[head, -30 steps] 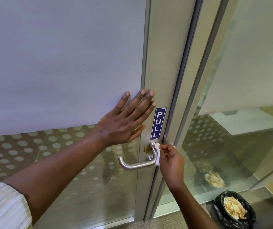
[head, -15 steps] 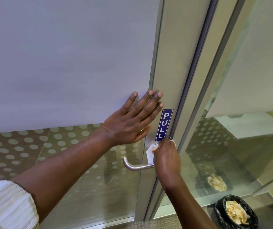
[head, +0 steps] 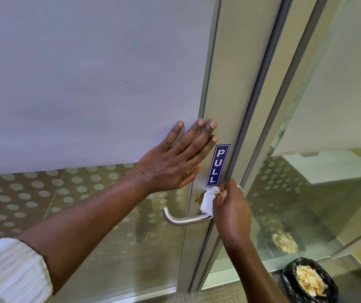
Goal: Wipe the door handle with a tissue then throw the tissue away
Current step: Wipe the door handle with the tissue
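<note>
A silver lever door handle (head: pixel 183 219) sticks out to the left from the metal door frame, below a blue PULL sign (head: pixel 218 165). My right hand (head: pixel 229 208) grips a crumpled white tissue (head: pixel 209 201) and presses it against the handle's base, where a brownish smear shows beside it. My left hand (head: pixel 175 162) lies flat with fingers spread against the frosted door glass, just left of the sign.
A bin lined with a black bag (head: pixel 310 281), holding crumpled used tissues, stands on the floor at the lower right. Its reflection shows in the side glass panel (head: pixel 328 193). The door glass (head: pixel 87 84) is frosted above and dotted below.
My right hand has shifted the tissue around the handle's base, from its right side to on top of it. The left hand stays flat on the door.
</note>
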Tool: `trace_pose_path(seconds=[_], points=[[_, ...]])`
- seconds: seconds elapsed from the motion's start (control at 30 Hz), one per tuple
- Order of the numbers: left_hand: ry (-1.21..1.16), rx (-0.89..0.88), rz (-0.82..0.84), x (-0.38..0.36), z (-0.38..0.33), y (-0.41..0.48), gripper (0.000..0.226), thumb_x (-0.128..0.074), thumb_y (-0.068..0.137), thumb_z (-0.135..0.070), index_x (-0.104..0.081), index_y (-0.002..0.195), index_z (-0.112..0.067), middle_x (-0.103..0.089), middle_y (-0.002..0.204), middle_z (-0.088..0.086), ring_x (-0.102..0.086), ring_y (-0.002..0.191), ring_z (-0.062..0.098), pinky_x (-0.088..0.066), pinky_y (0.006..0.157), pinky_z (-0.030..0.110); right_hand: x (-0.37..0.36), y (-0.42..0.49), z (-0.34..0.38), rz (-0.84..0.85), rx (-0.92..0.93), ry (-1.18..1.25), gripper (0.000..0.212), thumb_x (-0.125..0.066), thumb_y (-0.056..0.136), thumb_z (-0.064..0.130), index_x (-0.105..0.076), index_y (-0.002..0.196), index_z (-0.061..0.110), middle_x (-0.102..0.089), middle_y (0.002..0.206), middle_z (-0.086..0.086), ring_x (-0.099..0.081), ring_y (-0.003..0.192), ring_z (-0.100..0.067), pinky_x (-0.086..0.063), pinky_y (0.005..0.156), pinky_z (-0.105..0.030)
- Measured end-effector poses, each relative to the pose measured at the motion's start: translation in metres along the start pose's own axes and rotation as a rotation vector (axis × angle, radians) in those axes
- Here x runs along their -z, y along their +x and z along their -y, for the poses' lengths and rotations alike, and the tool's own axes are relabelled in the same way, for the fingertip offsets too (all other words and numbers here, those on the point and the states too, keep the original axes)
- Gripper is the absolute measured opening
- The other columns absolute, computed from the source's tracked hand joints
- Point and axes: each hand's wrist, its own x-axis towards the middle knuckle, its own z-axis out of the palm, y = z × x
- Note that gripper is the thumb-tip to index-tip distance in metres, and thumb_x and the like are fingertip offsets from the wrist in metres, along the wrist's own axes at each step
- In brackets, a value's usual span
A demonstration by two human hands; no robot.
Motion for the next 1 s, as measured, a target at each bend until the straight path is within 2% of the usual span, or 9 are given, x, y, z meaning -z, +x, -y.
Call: trace_pose_path(seconds=[0.1,0.2,0.27,0.4,0.5,0.6,0.8,0.9,1.0], points=[[-0.006,0.002,0.005,-0.001,-0.001,0.0,0.072,-0.045,0.105,-0.045,-0.031,0.163,-0.004,-0.028,0.169,0.022,-0.026,0.156,0.038,-0.012,0.127,0.055,0.018,0.002,0.003,-0.104,0.086,0.021,0.015,-0.061,0.09,0.007,-0.058,0.101,0.017,-0.055,0.094,-0.006,-0.051,0.076,-0.02,-0.034,0.061,-0.029],[0.003,-0.003,0.006,-0.001,0.0,0.0,0.072,-0.044,0.106,-0.047,-0.03,0.163,-0.004,-0.027,0.169,0.022,-0.025,0.156,0.038,-0.012,0.127,0.056,0.031,0.005,0.009,-0.247,0.118,0.007,0.016,-0.065,0.086,0.001,-0.058,0.098,0.01,-0.047,0.102,-0.009,-0.045,0.074,-0.018,-0.037,0.061,-0.028],[0.0,-0.001,0.005,-0.002,0.0,0.0,0.072,-0.043,0.107,-0.047,-0.03,0.163,-0.004,-0.027,0.169,0.022,-0.025,0.156,0.039,-0.013,0.127,0.056,0.027,0.006,0.01,-0.283,0.143,-0.007,0.017,-0.068,0.082,-0.002,-0.057,0.093,0.006,-0.043,0.102,-0.012,-0.044,0.075,-0.022,-0.039,0.061,-0.03],[-0.004,-0.001,0.003,0.0,0.0,0.0,0.073,-0.045,0.106,-0.046,-0.03,0.163,-0.004,-0.027,0.169,0.022,-0.025,0.157,0.039,-0.014,0.126,0.056,-0.002,-0.003,0.002,-0.111,0.232,-0.145,0.017,-0.071,0.081,0.003,-0.058,0.09,0.006,-0.047,0.103,-0.012,-0.049,0.083,-0.026,-0.039,0.063,-0.028],[-0.004,-0.003,-0.001,0.0,0.0,0.0,0.072,-0.044,0.106,-0.045,-0.031,0.163,-0.003,-0.027,0.168,0.022,-0.024,0.156,0.039,-0.013,0.126,0.056,-0.017,-0.007,-0.001,0.02,0.247,-0.224,0.022,-0.065,0.088,0.011,-0.062,0.109,0.005,-0.058,0.112,-0.015,-0.055,0.096,-0.031,-0.051,0.07,-0.036],[0.005,-0.005,-0.002,-0.001,0.001,0.0,0.072,-0.044,0.106,-0.045,-0.031,0.163,-0.004,-0.027,0.168,0.022,-0.025,0.156,0.038,-0.014,0.126,0.056,-0.015,-0.006,-0.002,0.102,0.253,-0.206,0.031,-0.069,0.088,0.011,-0.062,0.118,0.009,-0.061,0.118,-0.012,-0.056,0.106,-0.029,-0.055,0.08,-0.039],[-0.005,-0.003,0.005,-0.001,0.0,0.0,0.072,-0.045,0.106,-0.046,-0.031,0.163,-0.004,-0.027,0.169,0.022,-0.025,0.156,0.039,-0.012,0.127,0.056,-0.006,-0.006,-0.01,0.208,0.555,-0.285,0.03,-0.062,0.092,0.022,-0.067,0.121,0.015,-0.062,0.122,-0.005,-0.054,0.115,-0.023,-0.052,0.093,-0.036],[-0.007,-0.002,0.004,0.0,0.0,0.0,0.073,-0.046,0.105,-0.045,-0.032,0.163,-0.004,-0.027,0.168,0.022,-0.026,0.156,0.038,-0.015,0.126,0.056,0.0,-0.003,-0.011,0.323,0.757,-0.296,0.03,-0.052,0.094,0.023,-0.07,0.116,0.014,-0.066,0.115,-0.005,-0.059,0.109,-0.022,-0.052,0.09,-0.034],[-0.013,-0.004,0.003,0.002,0.001,0.0,0.072,-0.046,0.105,-0.045,-0.032,0.163,-0.004,-0.028,0.168,0.022,-0.026,0.156,0.038,-0.017,0.125,0.056,0.006,0.006,-0.013,0.421,0.857,-0.295,0.032,-0.048,0.098,0.029,-0.069,0.116,0.015,-0.067,0.12,-0.004,-0.058,0.115,-0.022,-0.046,0.099,-0.034]])
